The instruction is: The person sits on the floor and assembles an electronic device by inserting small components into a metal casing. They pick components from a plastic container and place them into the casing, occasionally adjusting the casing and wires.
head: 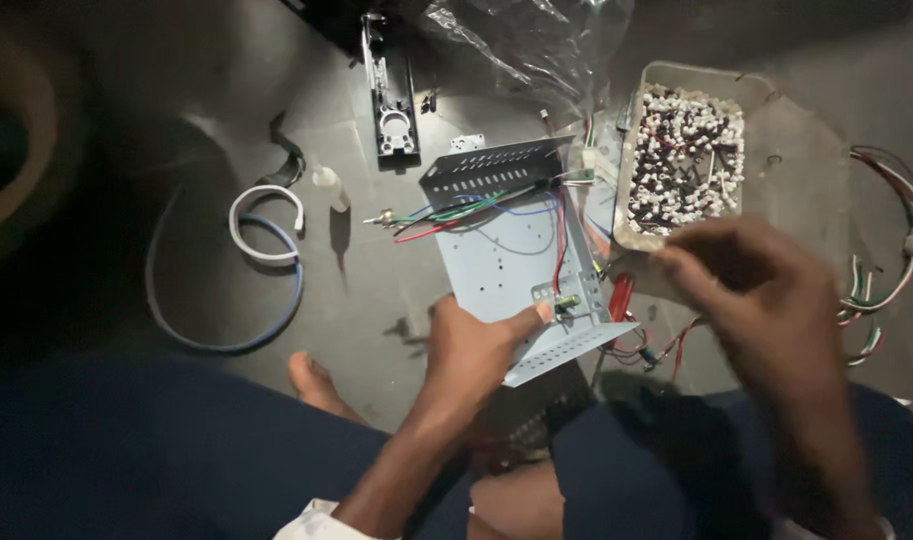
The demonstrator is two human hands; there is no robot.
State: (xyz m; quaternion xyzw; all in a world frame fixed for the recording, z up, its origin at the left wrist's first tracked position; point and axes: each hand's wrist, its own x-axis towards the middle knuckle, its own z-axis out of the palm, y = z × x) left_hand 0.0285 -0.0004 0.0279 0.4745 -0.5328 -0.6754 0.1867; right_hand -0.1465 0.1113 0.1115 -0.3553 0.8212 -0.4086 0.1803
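My left hand (479, 350) grips the near edge of a pale metal chassis (506, 262) with perforated sides, thumb stretched toward a small green part (566, 301) on its floor. Red, green, blue and black wires (476, 210) run across the chassis. My right hand (766, 290) hovers blurred to the right, just below a clear plastic tray (626, 180) full of small white and dark components. Its fingers are curled together; whether they pinch anything is hidden by blur.
The floor is dark grey. A white and blue cable loop (261, 240) lies at left beside a small white bottle (329, 187). A black bracket (391, 100) and crumpled clear plastic (536, 45) sit at the top. A wire harness (891, 260) lies far right. My bare foot (311, 380) rests near the chassis.
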